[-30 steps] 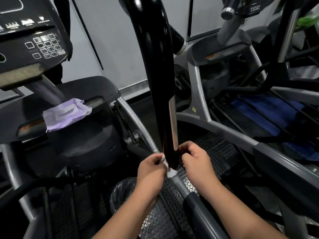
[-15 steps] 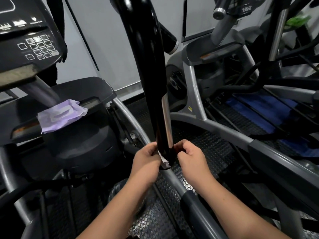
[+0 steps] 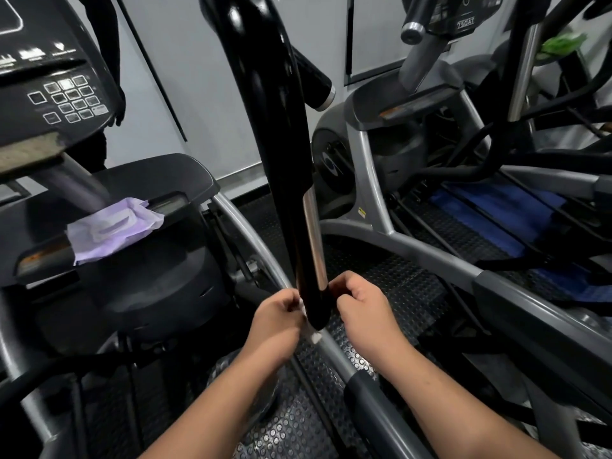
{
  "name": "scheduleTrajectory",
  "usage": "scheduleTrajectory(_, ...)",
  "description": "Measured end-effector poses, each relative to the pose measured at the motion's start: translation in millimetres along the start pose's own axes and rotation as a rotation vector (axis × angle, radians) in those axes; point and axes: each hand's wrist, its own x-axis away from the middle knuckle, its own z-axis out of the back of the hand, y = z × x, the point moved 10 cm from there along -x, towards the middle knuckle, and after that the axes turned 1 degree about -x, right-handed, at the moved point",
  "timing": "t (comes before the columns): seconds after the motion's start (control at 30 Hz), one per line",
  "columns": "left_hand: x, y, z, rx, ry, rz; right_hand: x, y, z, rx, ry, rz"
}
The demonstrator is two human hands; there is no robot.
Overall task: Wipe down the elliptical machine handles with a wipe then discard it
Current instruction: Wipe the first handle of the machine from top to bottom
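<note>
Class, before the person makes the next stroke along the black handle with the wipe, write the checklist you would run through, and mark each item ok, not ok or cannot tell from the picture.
1. Wipe in hand: ok, a white bit shows by the left hand.
2. Wipe wrapped round the black handle: cannot tell, the handle hides most of it.
3. Both hands on the handle: ok, the right hand grips opposite the left, at its lower end.
4. Upper handle free of obstructions: ok.
5. Spare wipes near: ok, the purple wipe pack lies on the machine's shelf.
6. Bin for discarding: cannot tell, none is plainly visible.
</note>
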Motion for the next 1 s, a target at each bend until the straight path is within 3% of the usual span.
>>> scheduleTrajectory(0.1, -2.0, 12.8, 8.5, 0.020, 0.052, -0.049, -0.3, -1.1, -0.3, -0.002, -0.004, 0.002)
scheduleTrajectory(0.23, -4.6, -3.9, -3.1, -0.110, 0.001, -0.039, 0.3, -0.9, -0.8, -0.005, -0.007, -0.003)
scheduleTrajectory(0.37, -12.5, 5.5, 8.9, 0.030, 0.062, -0.032, 1.1, 0.8, -0.5, 0.004, -0.012, -0.005)
scheduleTrajectory(0.53, -7.5, -9.6, -2.4, 0.017, -0.030, 0.035, 0.8, 1.1, -1.0, -0.005, -0.014, 0.005)
scheduleTrajectory(0.73, -14.6, 3.5, -4.1, 0.286, -0.083, 0.055, -2.1, -4.0, -1.8, -0.112, -0.037, 0.034)
scheduleTrajectory(0.9, -3.3, -0.5, -17.2, 0.225, -0.141, 0.104, -15.9, 4.6, 5.6, -0.020, 0.016, 0.012)
scheduleTrajectory(1.0, -12.2, 10.7, -12.4, 0.277, -0.144, 0.068, -26.2, 1.4, 8.2, -0.104, 0.071, 0.050)
